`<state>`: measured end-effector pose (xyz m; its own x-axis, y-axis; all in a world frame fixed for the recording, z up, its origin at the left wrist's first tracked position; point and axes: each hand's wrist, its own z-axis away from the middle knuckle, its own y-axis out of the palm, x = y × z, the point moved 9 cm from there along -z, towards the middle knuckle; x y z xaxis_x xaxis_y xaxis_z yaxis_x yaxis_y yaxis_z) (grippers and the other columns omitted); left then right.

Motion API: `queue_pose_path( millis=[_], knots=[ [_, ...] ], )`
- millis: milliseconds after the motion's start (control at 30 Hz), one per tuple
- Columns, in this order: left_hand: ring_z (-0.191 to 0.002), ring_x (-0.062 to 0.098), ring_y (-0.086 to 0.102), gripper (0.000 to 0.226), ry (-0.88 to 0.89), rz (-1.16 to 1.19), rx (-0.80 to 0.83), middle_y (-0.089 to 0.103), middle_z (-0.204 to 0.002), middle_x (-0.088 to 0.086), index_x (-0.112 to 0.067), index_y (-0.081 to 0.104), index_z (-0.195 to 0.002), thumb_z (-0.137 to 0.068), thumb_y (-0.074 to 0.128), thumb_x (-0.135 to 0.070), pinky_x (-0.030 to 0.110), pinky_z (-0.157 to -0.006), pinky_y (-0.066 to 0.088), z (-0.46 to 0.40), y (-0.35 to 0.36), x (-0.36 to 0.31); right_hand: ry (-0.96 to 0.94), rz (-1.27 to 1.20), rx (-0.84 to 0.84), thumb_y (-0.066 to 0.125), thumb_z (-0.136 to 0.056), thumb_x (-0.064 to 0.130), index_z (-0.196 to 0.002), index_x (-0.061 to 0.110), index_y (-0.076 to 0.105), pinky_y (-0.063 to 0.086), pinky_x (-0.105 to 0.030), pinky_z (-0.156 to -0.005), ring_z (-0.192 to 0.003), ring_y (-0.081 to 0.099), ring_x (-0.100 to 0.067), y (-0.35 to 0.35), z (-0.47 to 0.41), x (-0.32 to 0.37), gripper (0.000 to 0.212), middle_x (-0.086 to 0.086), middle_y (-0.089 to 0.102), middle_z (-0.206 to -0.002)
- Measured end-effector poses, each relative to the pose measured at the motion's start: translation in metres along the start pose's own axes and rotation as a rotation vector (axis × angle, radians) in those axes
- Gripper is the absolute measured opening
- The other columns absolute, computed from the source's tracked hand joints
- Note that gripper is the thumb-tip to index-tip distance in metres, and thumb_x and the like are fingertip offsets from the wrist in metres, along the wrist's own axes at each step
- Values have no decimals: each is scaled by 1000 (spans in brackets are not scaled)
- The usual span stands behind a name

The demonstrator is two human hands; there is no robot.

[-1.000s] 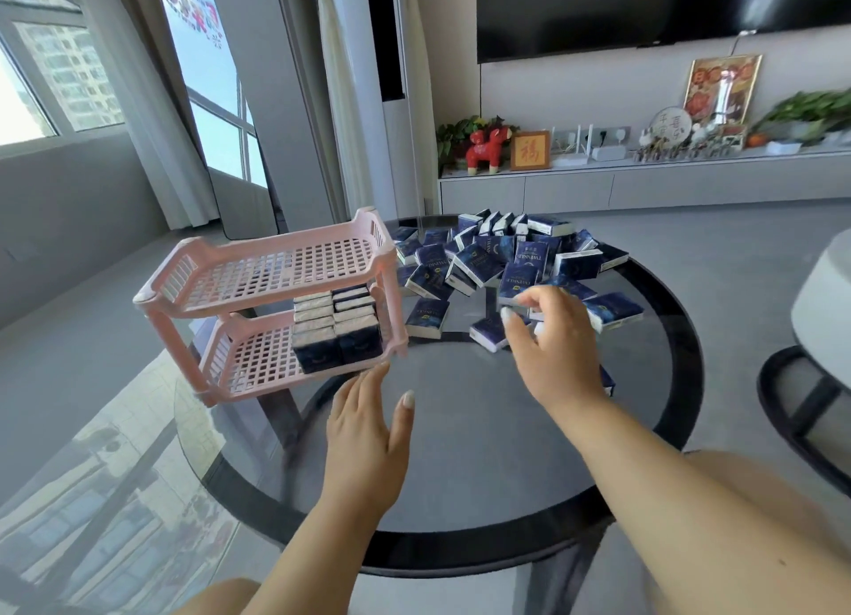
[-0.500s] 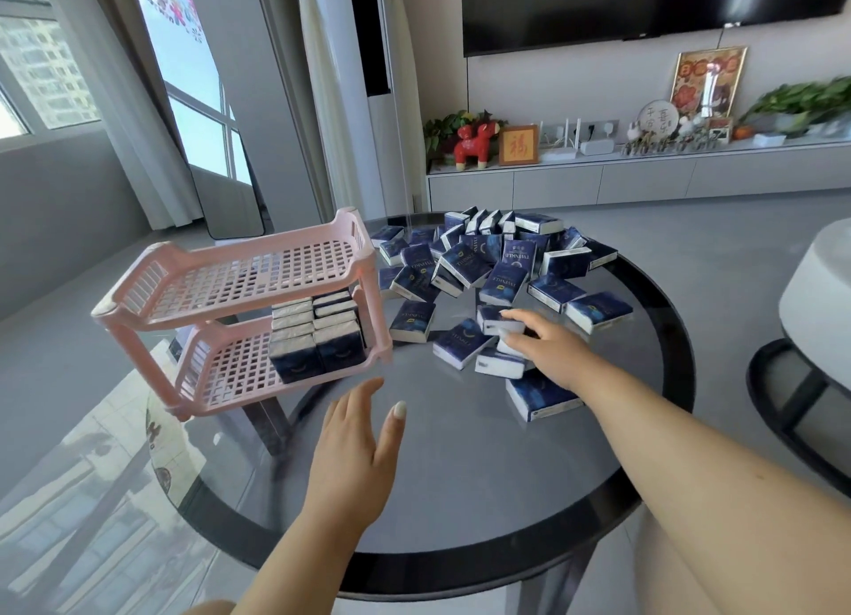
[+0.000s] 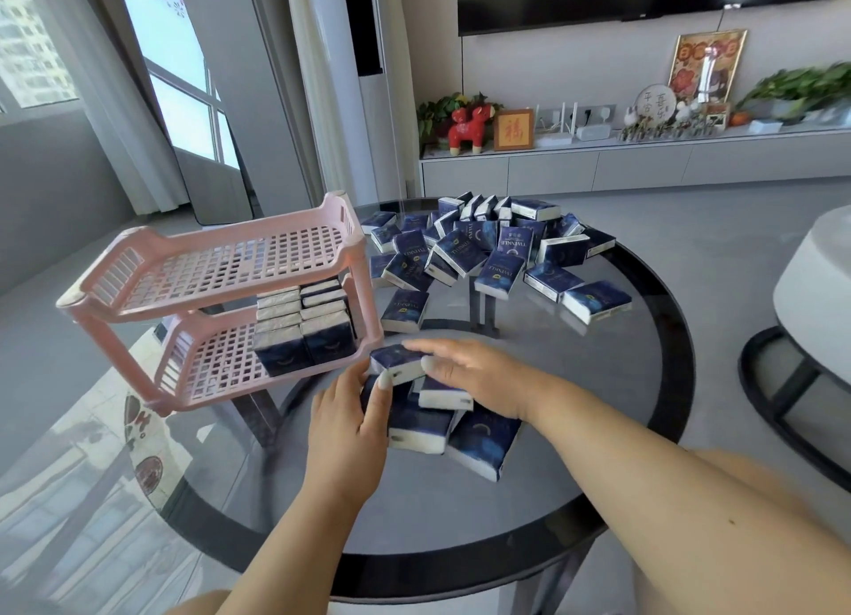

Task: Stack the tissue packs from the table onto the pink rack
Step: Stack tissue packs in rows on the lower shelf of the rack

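A pink two-tier rack [image 3: 221, 269] stands at the left of the round glass table [image 3: 598, 430]. Its lower shelf holds two stacks of dark blue tissue packs [image 3: 301, 326]; the top shelf is bare. A heap of several loose packs [image 3: 483, 250] lies at the table's far side. Near me sits a small bunch of packs [image 3: 442, 425]. My right hand [image 3: 479, 370] lies flat over the top of that bunch with straight fingers. My left hand [image 3: 350, 421] presses against its left side, thumb touching the topmost pack [image 3: 396, 361].
A white round stool or side table [image 3: 810, 283] with a black base stands to the right. Behind the table runs a grey TV cabinet [image 3: 621, 168] with ornaments and plants. Windows and curtains are at the left.
My right hand has dragged a few packs from the middle of the table toward me. My left hand has moved right and closed in against them. The camera has tipped downward.
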<state>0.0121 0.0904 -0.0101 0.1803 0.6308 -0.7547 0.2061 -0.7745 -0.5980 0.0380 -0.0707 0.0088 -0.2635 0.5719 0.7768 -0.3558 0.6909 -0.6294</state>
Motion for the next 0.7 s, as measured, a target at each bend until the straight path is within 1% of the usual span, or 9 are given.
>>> queue_pose_path(
  millis=[33, 100, 167, 200, 300, 367, 433, 567, 700],
  knots=[
    [-115, 20, 50, 74, 1, 6, -7, 63, -116, -7, -28, 53, -129, -82, 19, -76, 41, -97, 41, 1, -1, -1, -28, 20, -87, 38, -93, 56, -135, 41, 45, 28, -27, -105, -131, 37, -6, -15, 0, 2, 45, 10, 46, -142],
    [-116, 16, 46, 72, -13, 28, -12, 62, -116, -10, -30, 52, -128, -81, 19, -74, 34, -94, 37, 3, -3, -2, -27, 116, -409, 40, -95, 52, -129, 28, 54, 36, -31, -99, -124, 46, -15, -66, 0, -6, 44, 2, 56, -132],
    [-118, 15, 44, 73, -18, 26, -18, 61, -118, -9, -30, 52, -128, -80, 19, -74, 32, -94, 35, 3, -4, -2, 122, 305, -725, 48, -91, 47, -118, 21, 61, 42, -35, -92, -113, 54, -25, -123, 7, -36, 39, -4, 63, -119],
    [-120, 15, 43, 75, -15, 12, -19, 60, -121, -9, -29, 52, -130, -80, 18, -73, 33, -96, 35, 2, -4, -2, 268, 423, -794, 48, -89, 47, -116, 21, 60, 43, -37, -91, -112, 53, -29, -146, 11, -56, 39, -6, 63, -119],
    [-125, 14, 40, 77, -2, -30, -2, 57, -128, -9, -28, 51, -133, -80, 17, -72, 34, -102, 34, 1, -1, -2, 679, 571, -585, 38, -88, 56, -128, 30, 48, 34, -43, -101, -125, 38, -32, -169, 16, -125, 49, -7, 47, -136],
    [-127, 13, 38, 77, 9, -46, 7, 56, -131, -10, -28, 51, -134, -81, 17, -72, 36, -104, 34, 0, 1, -4, 766, 580, -435, 30, -88, 63, -139, 41, 33, 25, -48, -107, -136, 24, -28, -164, 13, -150, 55, -1, 33, -147],
    [-128, 11, 36, 77, 9, -59, 12, 54, -133, -13, -30, 50, -135, -80, 16, -72, 32, -103, 33, 0, 1, -5, 743, 573, -391, 28, -88, 64, -142, 47, 25, 23, -51, -107, -137, 18, -26, -156, 5, -154, 56, 5, 29, -149],
    [-127, 10, 38, 78, 7, -77, 27, 54, -130, -14, -30, 50, -134, -80, 13, -72, 26, -96, 28, -1, 1, -6, 608, 546, -402, 31, -91, 53, -136, 48, 36, 28, -46, -102, -134, 24, -20, -139, -1, -135, 45, 13, 36, -146],
    [-123, 12, 44, 76, -5, -60, 31, 54, -121, -17, -30, 53, -132, -81, 15, -71, 28, -95, 34, 0, -1, -8, 430, 502, -355, 34, -94, 54, -129, 47, 46, 28, -43, -107, -134, 26, -16, -107, 4, -108, 37, 16, 43, -140]
  ],
)
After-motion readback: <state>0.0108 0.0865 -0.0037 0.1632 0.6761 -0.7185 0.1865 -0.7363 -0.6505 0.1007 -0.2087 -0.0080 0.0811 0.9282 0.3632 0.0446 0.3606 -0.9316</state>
